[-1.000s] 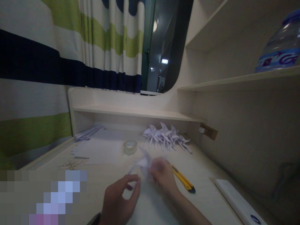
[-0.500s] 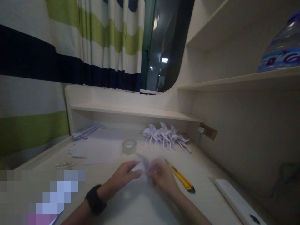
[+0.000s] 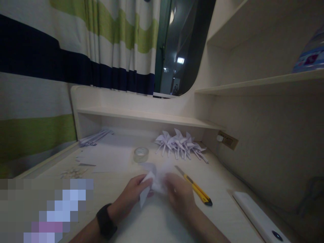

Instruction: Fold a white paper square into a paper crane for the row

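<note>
My left hand (image 3: pixel 138 189), with a black watch (image 3: pixel 106 221) on its wrist, grips a white paper pinwheel (image 3: pixel 148 189) between thumb and fingers. Its curved blades stand up over the desk, and the far side is blurred. Close against the paper's right side is my right hand (image 3: pixel 178 194), its fingers bent and smeared by motion, so I cannot see whether they grip the paper. A yellow utility knife (image 3: pixel 197 190) lies just right of that hand, blade out. Behind the paper stands a roll of clear tape (image 3: pixel 141 155).
Several finished paper pinwheels (image 3: pixel 177 143) lie in a pile at the back. White paper sheets (image 3: pixel 108 155), rolled paper sticks (image 3: pixel 95 137) and small scattered bits (image 3: pixel 73 172) lie at left. A long white case (image 3: pixel 258 216) rests at right, below a wall socket (image 3: pixel 229 140).
The paper in my left hand has turned, and one pointed blade now hangs downward. My right hand has shifted slightly right and blurs. The whole view has tilted a little.
</note>
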`<state>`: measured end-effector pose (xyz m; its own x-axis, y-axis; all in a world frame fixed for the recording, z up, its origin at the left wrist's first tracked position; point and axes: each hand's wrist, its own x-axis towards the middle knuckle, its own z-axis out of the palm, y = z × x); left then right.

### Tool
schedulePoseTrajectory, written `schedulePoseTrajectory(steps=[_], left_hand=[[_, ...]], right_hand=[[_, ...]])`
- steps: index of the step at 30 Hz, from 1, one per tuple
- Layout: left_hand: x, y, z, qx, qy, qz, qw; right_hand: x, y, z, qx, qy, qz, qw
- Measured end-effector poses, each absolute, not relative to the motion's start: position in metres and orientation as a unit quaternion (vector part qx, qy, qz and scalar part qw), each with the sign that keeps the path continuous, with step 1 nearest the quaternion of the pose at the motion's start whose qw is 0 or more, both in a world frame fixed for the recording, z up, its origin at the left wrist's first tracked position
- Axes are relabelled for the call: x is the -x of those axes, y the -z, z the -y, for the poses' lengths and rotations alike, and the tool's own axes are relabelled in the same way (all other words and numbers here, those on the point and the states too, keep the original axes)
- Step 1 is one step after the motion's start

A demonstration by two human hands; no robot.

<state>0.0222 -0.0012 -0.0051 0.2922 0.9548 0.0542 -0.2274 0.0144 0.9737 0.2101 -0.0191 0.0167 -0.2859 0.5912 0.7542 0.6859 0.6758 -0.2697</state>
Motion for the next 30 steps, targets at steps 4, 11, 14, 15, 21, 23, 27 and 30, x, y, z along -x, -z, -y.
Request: schedulePoseTrajectory(steps=[4,11,14,15,21,23,27,30], left_hand=[[-0.02,0.008,-0.001,-0.505,-0.485,-0.346,0.625],[-0.024,0.004,0.004,-0.56,-0.471,-0.383,0.564],[-0.027,-0.001,0.01,-0.576,-0.469,-0.398,0.538],[-0.028,-0.002,0.011,-0.577,-0.47,-0.402,0.534],[-0.029,0.004,0.008,-0.569,-0.471,-0.401,0.541],[-0.027,0.006,0.006,-0.57,-0.477,-0.38,0.55],[-0.024,0.005,0.005,-0.584,-0.485,-0.351,0.548],[-0.023,0.001,0.007,-0.581,-0.479,-0.37,0.544]], right_hand=[[-0.208,-0.009,0.017,0.361,0.113,0.841,0.386],[-0.206,0.002,0.012,0.354,0.181,0.843,0.362],[-0.206,0.001,0.012,0.358,0.193,0.841,0.357],[-0.206,0.0,0.012,0.358,0.198,0.84,0.357],[-0.206,-0.001,0.011,0.358,0.22,0.834,0.358],[-0.206,0.001,0.009,0.366,0.214,0.835,0.352],[-0.207,0.006,0.006,0.401,0.17,0.825,0.36],[-0.207,0.006,0.005,0.412,0.1,0.817,0.39]])
